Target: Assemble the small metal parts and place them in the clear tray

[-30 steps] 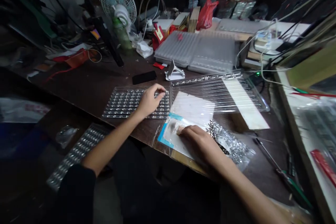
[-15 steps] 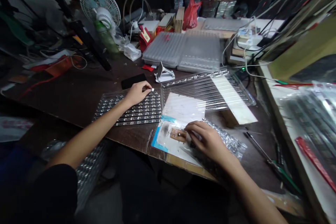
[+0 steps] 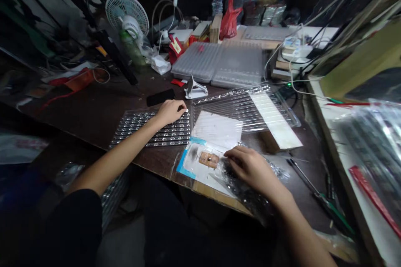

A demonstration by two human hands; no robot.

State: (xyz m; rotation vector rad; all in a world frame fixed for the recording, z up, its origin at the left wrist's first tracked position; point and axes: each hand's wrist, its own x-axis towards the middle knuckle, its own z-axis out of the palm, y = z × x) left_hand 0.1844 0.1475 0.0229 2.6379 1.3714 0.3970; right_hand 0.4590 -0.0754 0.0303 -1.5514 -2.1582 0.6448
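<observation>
My left hand (image 3: 171,112) rests over the upper right of a clear tray (image 3: 150,144) filled with rows of small shiny metal parts. Its thumb and fingertips pinch a tiny pale, shiny piece (image 3: 187,111) at the tray's right edge. My right hand (image 3: 250,167) is closed with fingers bent, just right of a small brown block (image 3: 209,159) with a dark round spot in it. What those fingers hold, if anything, is hidden. Under and beside the right hand lies a clear plastic bag (image 3: 244,194) of small shiny parts. The block sits on a white sheet with blue tape (image 3: 185,170).
A ribbed clear tray (image 3: 232,110) lies behind the paper, crossed by a white strip (image 3: 275,119). Nearby are a black phone (image 3: 161,97), a white stand (image 3: 196,89), stacked trays (image 3: 238,64), a fan (image 3: 127,14) and a green-handled tool (image 3: 336,215).
My left hand has shifted slightly right with the tiny piece. My right hand now sits a little farther from the brown block. The whole view has shifted slightly.
</observation>
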